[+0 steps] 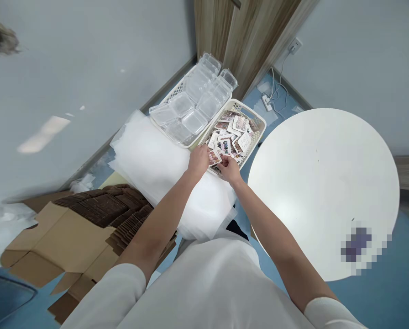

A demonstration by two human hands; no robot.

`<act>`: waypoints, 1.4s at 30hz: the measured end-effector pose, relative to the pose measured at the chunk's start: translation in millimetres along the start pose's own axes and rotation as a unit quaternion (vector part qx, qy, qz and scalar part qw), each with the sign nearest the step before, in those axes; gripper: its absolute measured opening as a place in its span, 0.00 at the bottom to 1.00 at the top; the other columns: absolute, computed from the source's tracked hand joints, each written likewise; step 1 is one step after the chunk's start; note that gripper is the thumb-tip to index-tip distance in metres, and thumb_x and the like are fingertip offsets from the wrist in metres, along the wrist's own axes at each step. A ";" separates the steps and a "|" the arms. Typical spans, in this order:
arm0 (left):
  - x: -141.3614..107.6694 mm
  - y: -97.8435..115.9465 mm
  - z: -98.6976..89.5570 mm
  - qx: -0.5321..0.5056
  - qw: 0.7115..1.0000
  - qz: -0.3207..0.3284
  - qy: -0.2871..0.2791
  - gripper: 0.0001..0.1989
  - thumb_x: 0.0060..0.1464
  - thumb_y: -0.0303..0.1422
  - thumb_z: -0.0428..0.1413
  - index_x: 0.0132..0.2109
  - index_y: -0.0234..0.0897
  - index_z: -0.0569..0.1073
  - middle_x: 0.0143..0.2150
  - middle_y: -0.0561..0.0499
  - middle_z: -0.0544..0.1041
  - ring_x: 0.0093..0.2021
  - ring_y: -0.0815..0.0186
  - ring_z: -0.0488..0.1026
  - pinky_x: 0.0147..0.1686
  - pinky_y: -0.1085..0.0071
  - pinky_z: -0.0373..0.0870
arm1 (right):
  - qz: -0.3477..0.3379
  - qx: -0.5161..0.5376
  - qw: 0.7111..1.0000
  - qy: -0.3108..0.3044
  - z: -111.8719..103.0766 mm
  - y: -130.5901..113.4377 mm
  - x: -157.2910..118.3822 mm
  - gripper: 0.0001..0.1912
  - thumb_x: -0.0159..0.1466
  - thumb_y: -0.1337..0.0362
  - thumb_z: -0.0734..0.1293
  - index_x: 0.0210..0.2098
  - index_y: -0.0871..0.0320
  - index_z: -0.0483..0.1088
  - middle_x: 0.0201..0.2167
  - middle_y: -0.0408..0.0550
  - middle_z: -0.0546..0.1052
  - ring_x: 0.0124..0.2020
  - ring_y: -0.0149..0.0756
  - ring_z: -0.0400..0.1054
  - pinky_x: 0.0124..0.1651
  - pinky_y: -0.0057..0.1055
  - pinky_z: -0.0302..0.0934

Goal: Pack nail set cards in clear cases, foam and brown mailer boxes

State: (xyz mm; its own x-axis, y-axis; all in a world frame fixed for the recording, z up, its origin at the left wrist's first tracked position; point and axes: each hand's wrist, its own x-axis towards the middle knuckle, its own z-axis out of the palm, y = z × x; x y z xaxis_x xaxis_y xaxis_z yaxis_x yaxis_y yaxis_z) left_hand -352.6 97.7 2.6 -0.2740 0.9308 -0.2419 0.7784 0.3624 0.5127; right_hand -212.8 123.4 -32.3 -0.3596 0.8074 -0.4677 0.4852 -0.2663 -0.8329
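A cream perforated basket (257,119) holds many small cards with little coloured pieces on them. Over its near end, my left hand (199,161) is closed on the left edge of a card with orange-brown pieces (214,157). My right hand (229,167) is at that card's right side, its fingers bent together; what lies between them is too small to make out. A second cream basket (177,90), just behind to the left, is heaped with clear plastic boxes (194,103). White thin sheets (156,157) lie in a stack below both baskets.
A round white table (327,183) stands at the right, with a blurred purple patch near its edge. Flattened brown cardboard (64,237) is at the lower left. A power strip (266,103) with cables lies on the blue floor behind the baskets, near a wooden panel (245,41).
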 end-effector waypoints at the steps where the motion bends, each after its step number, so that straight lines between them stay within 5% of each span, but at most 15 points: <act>1: -0.9 0.9 -0.8 0.004 1.000 -0.003 0.006 0.06 0.52 0.26 0.48 0.37 0.34 0.67 0.36 0.45 0.71 0.40 0.62 0.67 0.36 0.69 0.62 | -0.005 -0.010 1.000 0.002 -1.1 -1.7 -2.0 0.12 0.49 0.65 0.62 0.35 0.60 0.66 0.25 0.41 0.67 0.27 0.28 0.60 0.34 0.28 0.59; 5: -7.6 9.9 -8.6 0.014 0.999 -0.008 0.045 0.06 0.53 0.27 0.47 0.36 0.35 0.67 0.39 0.45 0.70 0.40 0.63 0.67 0.37 0.69 0.62 | -0.029 -0.022 0.999 0.028 -8.1 -10.2 -12.4 0.10 0.49 0.63 0.63 0.32 0.60 0.67 0.21 0.38 0.64 0.23 0.27 0.57 0.30 0.27 0.56; 10: -23.5 33.7 -20.5 -0.040 0.995 0.045 0.073 0.06 0.53 0.29 0.47 0.37 0.36 0.67 0.36 0.49 0.71 0.39 0.65 0.67 0.40 0.70 0.62 | -0.055 0.074 0.995 0.037 -33.6 -18.1 -37.0 0.15 0.51 0.58 0.64 0.37 0.59 0.65 0.30 0.43 0.70 0.29 0.28 0.63 0.35 0.28 0.59; 16: -60.5 97.9 -13.1 -0.133 0.983 0.124 -0.019 0.07 0.51 0.31 0.48 0.35 0.36 0.69 0.31 0.52 0.73 0.31 0.69 0.68 0.34 0.73 0.63 | -0.101 0.155 0.983 -0.021 -100.3 -12.2 -106.9 0.14 0.54 0.53 0.63 0.32 0.58 0.66 0.27 0.44 0.73 0.30 0.31 0.67 0.36 0.30 0.60; 20: -95.6 163.7 10.9 -0.157 0.955 0.199 -0.153 0.07 0.50 0.34 0.49 0.33 0.36 0.70 0.28 0.54 0.73 0.28 0.70 0.67 0.30 0.74 0.62 | -0.096 0.177 0.980 -0.003 -150.7 12.3 -168.7 0.15 0.53 0.53 0.64 0.34 0.58 0.66 0.26 0.43 0.73 0.27 0.31 0.66 0.32 0.31 0.61; 25: -136.9 225.2 58.7 -0.272 0.934 0.186 -0.137 0.12 0.51 0.38 0.48 0.37 0.36 0.70 0.34 0.51 0.72 0.31 0.70 0.67 0.32 0.74 0.63 | -0.056 0.223 0.969 0.096 -196.7 60.9 -240.2 0.13 0.50 0.56 0.67 0.31 0.57 0.66 0.26 0.42 0.71 0.26 0.30 0.65 0.30 0.29 0.60; 30: -175.1 253.2 107.5 -0.365 0.885 0.148 -0.248 0.14 0.50 0.41 0.50 0.37 0.35 0.70 0.33 0.50 0.72 0.28 0.72 0.66 0.31 0.73 0.65 | -0.009 0.377 0.903 0.207 -219.5 106.3 -295.6 0.12 0.49 0.58 0.67 0.28 0.56 0.63 0.27 0.42 0.72 0.32 0.33 0.68 0.33 0.30 0.61; 34: -200.4 273.7 133.5 -0.391 0.861 0.133 -0.298 0.12 0.47 0.40 0.54 0.34 0.35 0.70 0.28 0.52 0.71 0.28 0.72 0.66 0.32 0.71 0.66 | 0.004 0.457 0.863 0.216 -225.7 128.0 -321.2 0.11 0.49 0.59 0.68 0.29 0.55 0.63 0.29 0.42 0.72 0.34 0.32 0.68 0.36 0.31 0.62; 42: -213.6 288.8 149.5 -0.383 0.870 0.086 -0.298 0.12 0.46 0.40 0.55 0.31 0.34 0.70 0.25 0.54 0.68 0.26 0.73 0.64 0.31 0.72 0.65 | 0.021 0.467 0.860 0.204 -232.4 154.6 -332.8 0.12 0.49 0.57 0.68 0.24 0.56 0.63 0.27 0.41 0.71 0.31 0.30 0.66 0.34 0.29 0.60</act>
State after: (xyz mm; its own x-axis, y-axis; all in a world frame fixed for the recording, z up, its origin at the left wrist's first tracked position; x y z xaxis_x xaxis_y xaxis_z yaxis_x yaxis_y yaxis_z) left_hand 15.2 -3.6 79.2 0.3279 0.8670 -0.3751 0.1118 0.3587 0.9268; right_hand 167.1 -64.1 63.3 0.0457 0.8532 -0.5196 -0.4285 -0.4531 -0.7817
